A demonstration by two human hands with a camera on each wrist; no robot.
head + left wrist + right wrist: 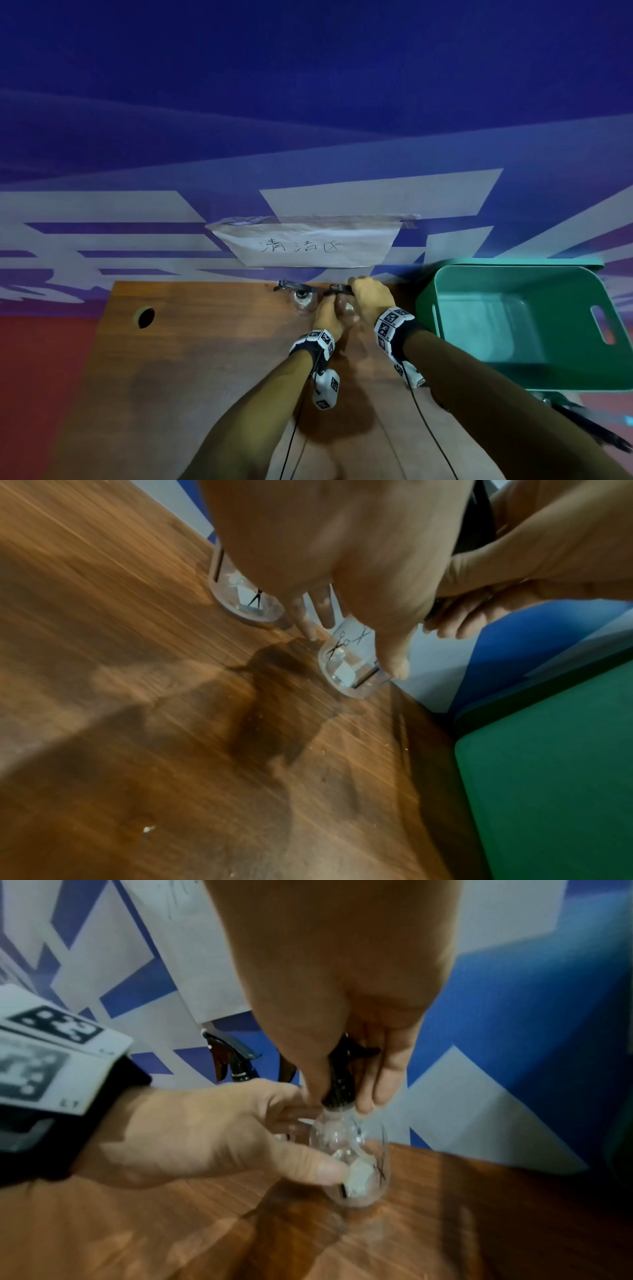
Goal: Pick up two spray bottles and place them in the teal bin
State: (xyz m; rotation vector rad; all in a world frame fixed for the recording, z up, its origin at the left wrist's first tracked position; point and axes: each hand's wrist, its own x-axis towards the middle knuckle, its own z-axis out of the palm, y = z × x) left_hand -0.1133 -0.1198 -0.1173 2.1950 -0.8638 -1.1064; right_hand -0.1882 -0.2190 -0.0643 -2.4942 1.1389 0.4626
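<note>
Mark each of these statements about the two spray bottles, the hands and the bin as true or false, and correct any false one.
1. Two clear spray bottles stand on the wooden table. True.
2. The right hand grips the black spray head of the nearer bottle. True.
3. The left hand rests flat on the table. False: it holds that bottle's clear body.
4. The green bin lies left of the hands. False: it is on their right.
5. The other bottle is held too. False: no hand holds it.
</note>
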